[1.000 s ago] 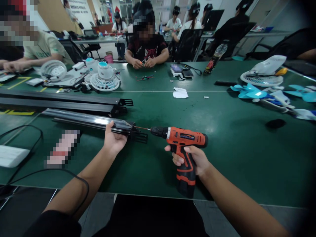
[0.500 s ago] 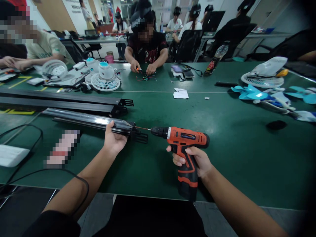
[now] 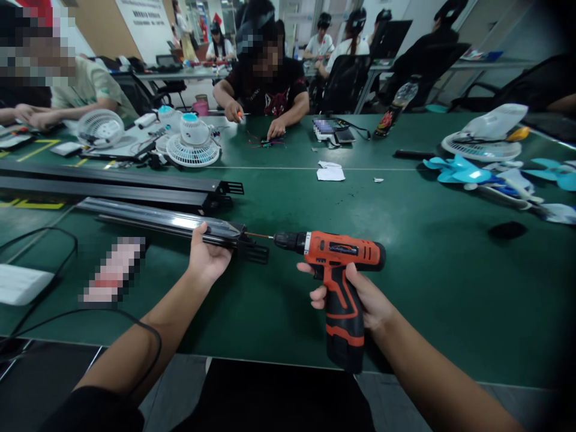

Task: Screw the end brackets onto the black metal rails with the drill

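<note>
My right hand (image 3: 371,297) is wrapped round the handle of an orange and black cordless drill (image 3: 344,251), its index finger near the trigger. The drill points left, and a long thin bit (image 3: 260,235) runs from its chuck to the end of a dark metal rail (image 3: 166,223). Whether the tip touches a screw there is too small to tell. My left hand (image 3: 207,255) grips the rail near that end, thumb on top and the other fingers hidden beneath. A slotted black bracket (image 3: 254,251) sticks out from the rail's end.
Two more black rails (image 3: 112,187) lie behind the held one. A phone (image 3: 114,270), a white box (image 3: 22,283) and a black cable (image 3: 76,240) are at left. Fan parts (image 3: 193,147) and blue fan blades (image 3: 461,169) stand farther off. Across the table, a person (image 3: 265,84) handles wires.
The fingers of my right hand have loosened and shifted slightly on the drill's handle. Drill and rail stay almost in place. The person opposite has moved one hand away from the wires.
</note>
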